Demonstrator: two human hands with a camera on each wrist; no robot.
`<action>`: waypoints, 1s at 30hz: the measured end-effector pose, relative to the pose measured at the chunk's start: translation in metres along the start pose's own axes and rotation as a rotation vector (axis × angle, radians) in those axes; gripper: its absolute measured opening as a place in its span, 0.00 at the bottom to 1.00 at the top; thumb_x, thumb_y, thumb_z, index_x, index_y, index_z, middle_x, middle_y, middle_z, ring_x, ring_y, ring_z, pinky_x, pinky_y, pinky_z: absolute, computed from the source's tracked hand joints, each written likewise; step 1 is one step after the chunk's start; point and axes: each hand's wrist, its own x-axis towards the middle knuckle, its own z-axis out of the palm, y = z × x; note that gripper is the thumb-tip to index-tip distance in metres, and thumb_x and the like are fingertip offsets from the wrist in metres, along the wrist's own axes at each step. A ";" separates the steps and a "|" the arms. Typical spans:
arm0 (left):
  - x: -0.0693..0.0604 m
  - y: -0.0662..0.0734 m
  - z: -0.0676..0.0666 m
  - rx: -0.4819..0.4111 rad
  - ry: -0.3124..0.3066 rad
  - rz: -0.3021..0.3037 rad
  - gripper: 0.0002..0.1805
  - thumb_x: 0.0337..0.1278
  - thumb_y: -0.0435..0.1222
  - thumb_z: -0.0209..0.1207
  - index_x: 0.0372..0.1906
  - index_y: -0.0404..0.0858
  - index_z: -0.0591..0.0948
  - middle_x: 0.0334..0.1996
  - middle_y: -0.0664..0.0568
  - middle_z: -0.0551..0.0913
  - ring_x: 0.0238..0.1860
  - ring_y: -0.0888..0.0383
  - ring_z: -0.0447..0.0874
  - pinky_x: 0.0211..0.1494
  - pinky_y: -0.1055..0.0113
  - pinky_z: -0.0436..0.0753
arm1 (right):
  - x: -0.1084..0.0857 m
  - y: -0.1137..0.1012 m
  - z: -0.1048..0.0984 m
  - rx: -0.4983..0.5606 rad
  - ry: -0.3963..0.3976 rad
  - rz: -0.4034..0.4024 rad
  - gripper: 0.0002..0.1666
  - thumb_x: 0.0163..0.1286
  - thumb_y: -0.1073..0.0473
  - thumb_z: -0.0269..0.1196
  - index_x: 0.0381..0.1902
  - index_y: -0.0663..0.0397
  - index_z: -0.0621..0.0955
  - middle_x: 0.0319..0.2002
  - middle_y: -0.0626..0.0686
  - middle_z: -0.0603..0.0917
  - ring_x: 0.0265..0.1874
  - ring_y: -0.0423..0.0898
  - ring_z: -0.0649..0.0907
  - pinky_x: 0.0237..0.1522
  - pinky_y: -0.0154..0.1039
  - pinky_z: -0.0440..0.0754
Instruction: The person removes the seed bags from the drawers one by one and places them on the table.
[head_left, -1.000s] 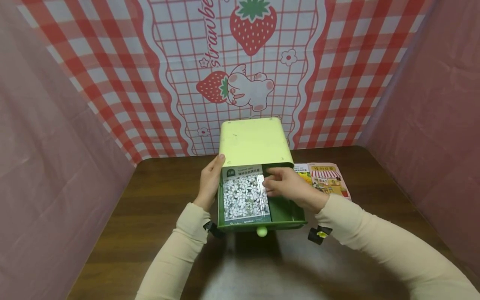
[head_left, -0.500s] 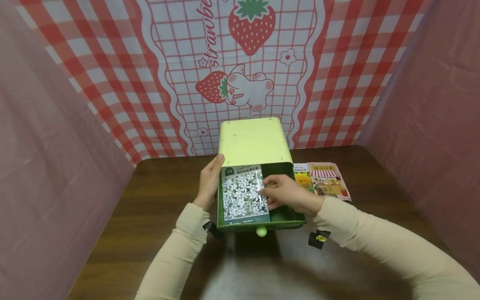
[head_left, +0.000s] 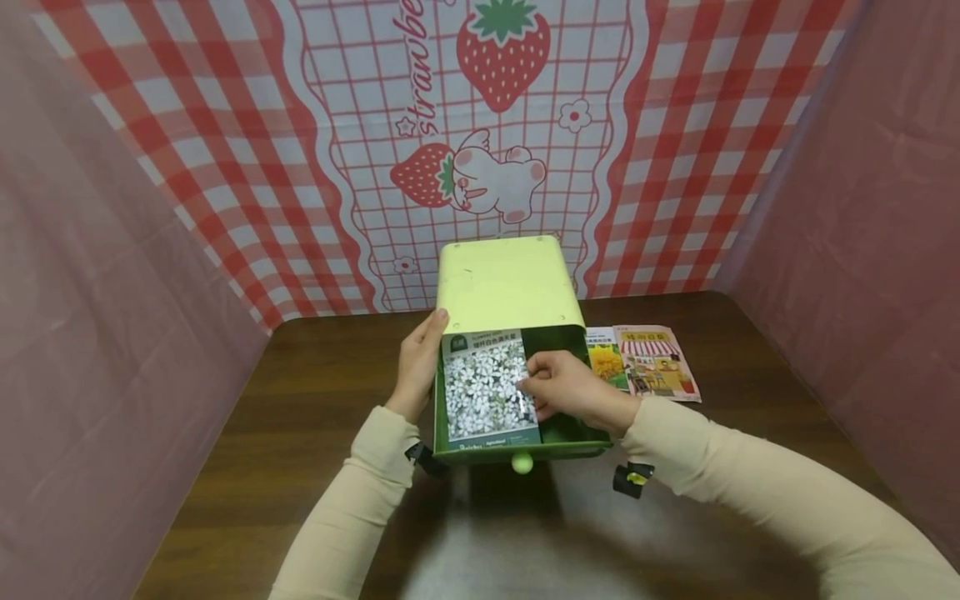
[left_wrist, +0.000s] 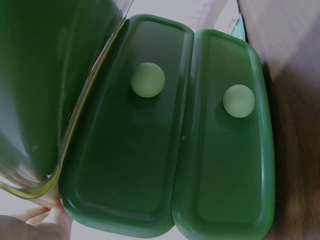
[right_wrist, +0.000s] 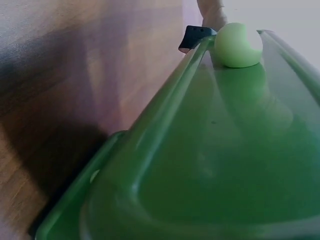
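Note:
A light yellow-green desktop cabinet (head_left: pixel 510 283) has its green top drawer (head_left: pixel 566 429) pulled out. A seed packet printed with white flowers (head_left: pixel 483 392) lies face up in the left part of that drawer. My right hand (head_left: pixel 573 385) is over the drawer, thumb and index finger pinching the packet near its right edge; its other fingers are partly hidden. My left hand (head_left: pixel 418 362) rests against the cabinet's left side, thumb near the top front corner, fingers (left_wrist: pixel 57 222) extended along the wall. In the right wrist view the drawer's front (right_wrist: pixel 200 165) fills most of the picture.
Two lower drawers (left_wrist: pixel 220 150) are closed, each with a round pale knob (left_wrist: pixel 238 101). Right of the cabinet lie a yellow-flower packet (head_left: pixel 606 358) and a pink packet (head_left: pixel 660 362) on the wooden table (head_left: pixel 315 392). A checked strawberry cloth (head_left: pixel 502 167) hangs behind.
My right hand has moved down slightly from the packet's upper right side, and its thumb and index finger have closed on the packet's edge. The left hand and cabinet stay put.

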 end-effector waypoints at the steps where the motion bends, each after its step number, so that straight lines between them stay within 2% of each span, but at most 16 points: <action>1: 0.000 0.000 0.000 0.006 -0.001 0.003 0.35 0.67 0.58 0.53 0.70 0.41 0.70 0.70 0.51 0.70 0.73 0.55 0.64 0.77 0.60 0.64 | 0.000 -0.001 0.000 -0.003 0.000 -0.004 0.06 0.74 0.64 0.55 0.39 0.63 0.71 0.21 0.50 0.76 0.24 0.44 0.79 0.32 0.40 0.88; 8: 0.000 0.001 -0.001 0.010 -0.016 0.005 0.36 0.66 0.60 0.52 0.71 0.42 0.70 0.71 0.52 0.70 0.73 0.55 0.63 0.77 0.59 0.63 | 0.001 -0.002 -0.002 0.001 0.038 -0.012 0.09 0.74 0.64 0.56 0.46 0.66 0.71 0.22 0.49 0.74 0.25 0.43 0.79 0.34 0.40 0.87; 14: -0.001 0.000 -0.001 0.018 -0.024 0.000 0.36 0.66 0.60 0.52 0.71 0.43 0.69 0.71 0.52 0.69 0.74 0.55 0.62 0.77 0.58 0.62 | 0.000 -0.004 -0.006 0.034 0.045 -0.012 0.08 0.74 0.63 0.55 0.44 0.65 0.72 0.20 0.48 0.72 0.24 0.42 0.76 0.33 0.39 0.87; 30: 0.000 -0.001 -0.002 0.011 -0.020 0.000 0.36 0.65 0.60 0.53 0.71 0.43 0.70 0.71 0.53 0.69 0.74 0.56 0.62 0.77 0.60 0.62 | -0.017 -0.007 -0.022 0.136 -0.015 0.062 0.13 0.74 0.60 0.56 0.47 0.66 0.73 0.24 0.49 0.73 0.24 0.40 0.75 0.29 0.32 0.82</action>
